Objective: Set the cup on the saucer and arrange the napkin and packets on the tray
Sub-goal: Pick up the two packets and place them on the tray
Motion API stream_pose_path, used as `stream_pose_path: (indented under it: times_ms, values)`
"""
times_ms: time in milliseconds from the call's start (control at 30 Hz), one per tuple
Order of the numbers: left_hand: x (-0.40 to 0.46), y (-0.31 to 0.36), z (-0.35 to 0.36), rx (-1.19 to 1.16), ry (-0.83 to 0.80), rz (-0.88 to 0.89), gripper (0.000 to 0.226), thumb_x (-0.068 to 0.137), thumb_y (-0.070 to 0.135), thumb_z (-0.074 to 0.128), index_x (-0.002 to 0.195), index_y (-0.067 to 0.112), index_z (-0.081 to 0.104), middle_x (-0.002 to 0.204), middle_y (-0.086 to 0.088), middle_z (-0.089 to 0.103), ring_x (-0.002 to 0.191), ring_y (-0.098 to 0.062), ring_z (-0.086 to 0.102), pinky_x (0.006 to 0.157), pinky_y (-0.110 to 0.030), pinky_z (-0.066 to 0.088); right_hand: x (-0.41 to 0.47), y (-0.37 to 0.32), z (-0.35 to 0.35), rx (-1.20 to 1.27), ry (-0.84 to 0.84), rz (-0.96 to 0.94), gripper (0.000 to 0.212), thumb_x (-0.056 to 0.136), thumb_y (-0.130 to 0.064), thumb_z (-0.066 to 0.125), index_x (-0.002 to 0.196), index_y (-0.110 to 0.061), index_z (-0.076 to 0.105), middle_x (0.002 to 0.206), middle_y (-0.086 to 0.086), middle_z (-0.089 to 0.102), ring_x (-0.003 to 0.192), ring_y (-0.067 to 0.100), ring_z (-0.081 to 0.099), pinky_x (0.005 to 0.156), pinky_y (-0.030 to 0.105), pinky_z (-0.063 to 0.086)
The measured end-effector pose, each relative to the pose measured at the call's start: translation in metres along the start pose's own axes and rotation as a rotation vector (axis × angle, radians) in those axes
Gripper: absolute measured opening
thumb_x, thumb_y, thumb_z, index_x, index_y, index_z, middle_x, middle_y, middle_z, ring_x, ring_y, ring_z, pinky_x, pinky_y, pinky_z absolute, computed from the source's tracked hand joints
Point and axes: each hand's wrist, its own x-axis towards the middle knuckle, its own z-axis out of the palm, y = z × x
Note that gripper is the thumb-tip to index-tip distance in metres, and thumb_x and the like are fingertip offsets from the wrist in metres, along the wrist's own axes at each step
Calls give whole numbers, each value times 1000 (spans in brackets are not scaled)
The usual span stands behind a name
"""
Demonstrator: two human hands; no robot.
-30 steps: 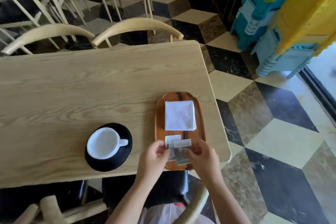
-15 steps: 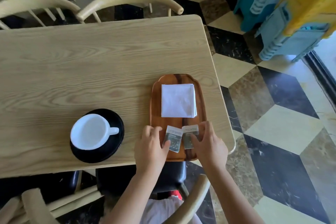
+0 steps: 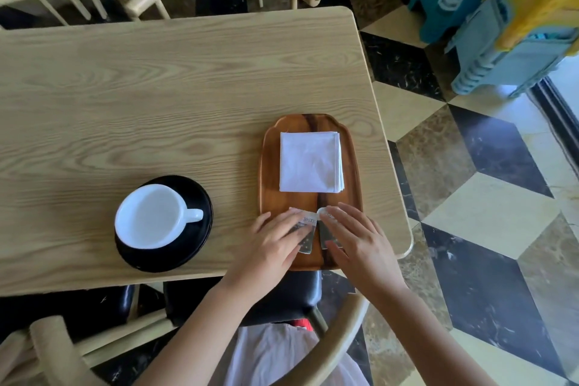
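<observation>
Packets lay side by side across the near end of the tray [image 3: 266, 166], long axes near-to-far: we had our left hand [image 3: 275, 238] flat on the left packet [image 3: 306, 233] and our right hand [image 3: 357, 238] flat, fingers spread, on the right packet [image 3: 326, 233].

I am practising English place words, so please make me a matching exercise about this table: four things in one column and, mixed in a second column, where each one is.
Things
1. cup
2. napkin
3. packets
4. tray

Places
A. on the far part of the tray, folded square
B. directly on the wooden table, near its right edge
C. on the black saucer
D. on the near part of the tray, under the fingers of the left hand and right hand

Pairs: 1-C, 2-A, 3-D, 4-B
</observation>
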Motion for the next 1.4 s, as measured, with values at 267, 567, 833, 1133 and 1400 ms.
stream_pose_path:
  times_ms: [267, 567, 833, 1133, 1400]
  values:
    - [-1, -3, 6, -3, 50, -121, 33, 79, 9, 69, 111, 10, 66, 119, -9, 63, 114, -23, 57, 96, -40, 48, 0, 2, 3, 14, 10, 56, 48, 68, -13, 78, 114, -12, 64, 117, 3, 66, 114, 22, 59, 90, 35, 49]
    - [2, 1, 8, -43, 57, -147, 34, 79, 10, 64, 112, 10, 62, 121, -9, 59, 116, -24, 53, 97, -41, 46, 9, -3, 8, 22, 24, 54, 49, 64, -13, 80, 110, -11, 65, 113, 2, 68, 110, 22, 61, 86, 33, 50]
    - [3, 3, 10, -9, 43, -137, 36, 78, 10, 60, 114, 11, 60, 122, -7, 58, 118, -22, 52, 98, -40, 44, 6, -5, 8, 37, 7, 54, 48, 69, -11, 77, 114, -9, 63, 116, 5, 67, 114, 25, 58, 90, 39, 52]
    - [1, 11, 4, -29, 61, -177, 40, 76, 6, 67, 115, 10, 60, 126, -12, 55, 121, -26, 51, 97, -41, 44, 8, -9, 2, 101, 7, 53, 36, 78, -6, 70, 113, -3, 63, 117, 12, 66, 117, 29, 56, 91, 44, 51]
    - [6, 9, -11, -1, 31, -155, 42, 65, 11, 79, 104, 11, 67, 111, -6, 66, 101, -23, 63, 85, -37, 51, 19, -19, -15, 48, -45, 56, 37, 67, -9, 77, 103, -6, 67, 106, 9, 70, 106, 28, 62, 81, 43, 56]
